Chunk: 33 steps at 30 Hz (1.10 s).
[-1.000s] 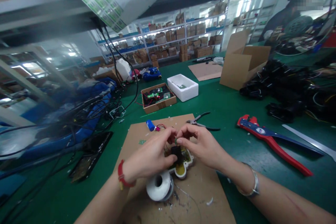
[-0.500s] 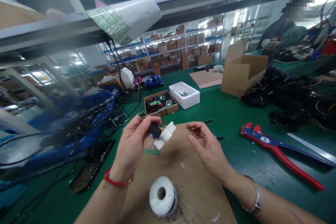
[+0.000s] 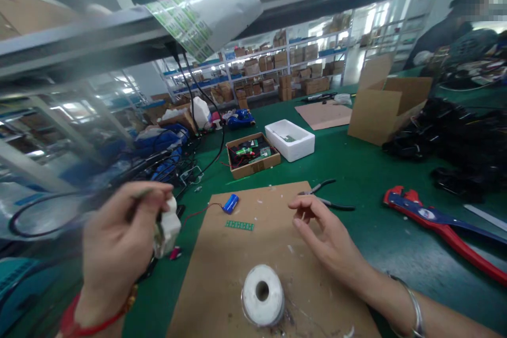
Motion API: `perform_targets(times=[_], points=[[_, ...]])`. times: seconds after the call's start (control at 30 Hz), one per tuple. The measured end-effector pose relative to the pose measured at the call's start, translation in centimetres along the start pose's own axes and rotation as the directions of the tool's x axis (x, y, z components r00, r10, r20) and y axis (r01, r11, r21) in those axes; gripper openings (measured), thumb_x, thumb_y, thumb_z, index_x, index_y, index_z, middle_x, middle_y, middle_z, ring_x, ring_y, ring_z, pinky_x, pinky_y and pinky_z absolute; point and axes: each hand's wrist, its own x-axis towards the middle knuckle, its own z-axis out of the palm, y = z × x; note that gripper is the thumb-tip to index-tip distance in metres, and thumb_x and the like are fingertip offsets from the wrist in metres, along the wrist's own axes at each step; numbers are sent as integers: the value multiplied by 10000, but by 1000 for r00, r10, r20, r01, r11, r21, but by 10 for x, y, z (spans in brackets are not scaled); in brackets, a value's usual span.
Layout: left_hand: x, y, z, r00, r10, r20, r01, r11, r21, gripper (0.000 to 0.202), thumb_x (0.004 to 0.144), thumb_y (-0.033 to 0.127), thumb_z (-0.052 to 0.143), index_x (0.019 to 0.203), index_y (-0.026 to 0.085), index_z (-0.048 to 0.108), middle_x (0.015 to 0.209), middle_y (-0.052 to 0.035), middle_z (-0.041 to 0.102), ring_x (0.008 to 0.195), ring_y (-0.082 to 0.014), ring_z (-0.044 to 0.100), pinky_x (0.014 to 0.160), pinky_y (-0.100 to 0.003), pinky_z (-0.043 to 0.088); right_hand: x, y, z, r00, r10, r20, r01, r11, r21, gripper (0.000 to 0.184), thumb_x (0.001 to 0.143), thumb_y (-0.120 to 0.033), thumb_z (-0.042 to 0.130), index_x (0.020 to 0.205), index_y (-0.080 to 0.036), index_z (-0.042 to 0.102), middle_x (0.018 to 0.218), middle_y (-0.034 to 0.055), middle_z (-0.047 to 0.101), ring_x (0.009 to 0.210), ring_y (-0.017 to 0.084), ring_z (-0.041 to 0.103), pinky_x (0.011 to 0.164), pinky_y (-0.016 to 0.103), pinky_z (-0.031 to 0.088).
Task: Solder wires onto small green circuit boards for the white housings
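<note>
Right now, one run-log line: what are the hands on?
left hand: holds white plastic casing | right hand: empty, open, above cardboard sheet, nearest pliers | blue battery: on sheet

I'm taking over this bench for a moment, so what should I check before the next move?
1. Left hand gripping the white plastic housing: ok.
2. Housing above the cardboard sheet: not ok, it is held out past the edge, over the green mat.
3. Right hand free: ok, it holds nothing.
4. Pliers near the right hand: ok.
5. Small green circuit board lying flat on the cardboard: ok.
6. Red wire from the blue cylindrical part connected to the housing: cannot tell.
</note>
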Motion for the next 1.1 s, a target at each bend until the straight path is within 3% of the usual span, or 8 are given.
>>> perform_targets(times=[0.1, 0.2, 0.27, 0.37, 0.47, 0.63, 0.97, 1.1], points=[[-41, -7, 8, 874, 255, 413, -334, 933, 130, 188, 902, 198, 480, 989, 234, 642, 927, -10, 640, 823, -135, 625, 666, -232, 503, -3, -6, 1, 995, -81, 53, 82, 997, -9, 132, 876, -146, 478, 982, -197, 537, 973, 42, 566, 869, 163, 529, 737, 317, 435], [-76, -4, 22, 720, 402, 566, -498, 867, 17, 253, 945, 170, 391, 1033, 202, 626, 890, -45, 648, 810, -136, 617, 678, -231, 494, -9, -16, 3, 978, -163, 130, 164, 986, 3, 129, 854, -106, 498, 946, -173, 558, 938, 47, 593, 902, 161, 542, 781, 317, 442], [-89, 0, 28, 674, 436, 596, -502, 863, -62, 281, 954, 146, 361, 1099, 159, 602, 878, -61, 645, 801, -140, 597, 686, -247, 483, -14, -23, 6, 947, -233, 219, 234, 972, 24, 138, 836, -89, 524, 945, -153, 579, 908, 52, 610, 890, 158, 548, 783, 313, 447], [-97, 5, 33, 713, 440, 547, -457, 882, -114, 275, 946, 118, 385, 1149, 111, 570, 818, -54, 632, 745, -144, 561, 653, -272, 440, -18, -33, 11, 890, -318, 326, 319, 946, 51, 146, 822, -82, 542, 941, -128, 612, 849, 61, 629, 819, 154, 547, 728, 304, 452], [-96, 6, 38, 767, 385, 513, -389, 915, -105, 224, 947, 126, 385, 933, 145, 607, 712, -11, 596, 656, -136, 514, 663, -291, 391, -20, -40, 17, 857, -365, 365, 377, 925, 39, 175, 813, -59, 536, 942, -124, 634, 811, 60, 638, 764, 151, 542, 699, 310, 445], [-95, 3, 37, 776, 384, 500, -396, 914, -86, 315, 980, 165, 309, 848, 181, 594, 675, 35, 576, 630, -110, 503, 809, -298, 325, -22, -41, 20, 830, -359, 427, 393, 919, 8, 223, 794, -63, 569, 993, -131, 642, 858, 59, 642, 788, 157, 545, 712, 314, 442], [-103, 4, 41, 736, 429, 525, -429, 894, -129, 365, 992, 191, 280, 810, 204, 596, 651, 57, 591, 602, -110, 493, 796, -310, 327, -27, -41, 19, 746, -391, 539, 506, 859, -77, 184, 873, -193, 546, 1025, -189, 650, 897, 38, 648, 828, 158, 566, 769, 312, 442], [-92, -2, 26, 761, 355, 543, -370, 925, -85, 137, 943, 266, 467, 905, 243, 596, 915, 46, 665, 871, -122, 574, 976, -321, 277, -31, -40, 23, 783, -352, 513, 477, 869, -133, 178, 858, -147, 542, 977, -199, 663, 938, 36, 645, 864, 160, 564, 783, 313, 436]])
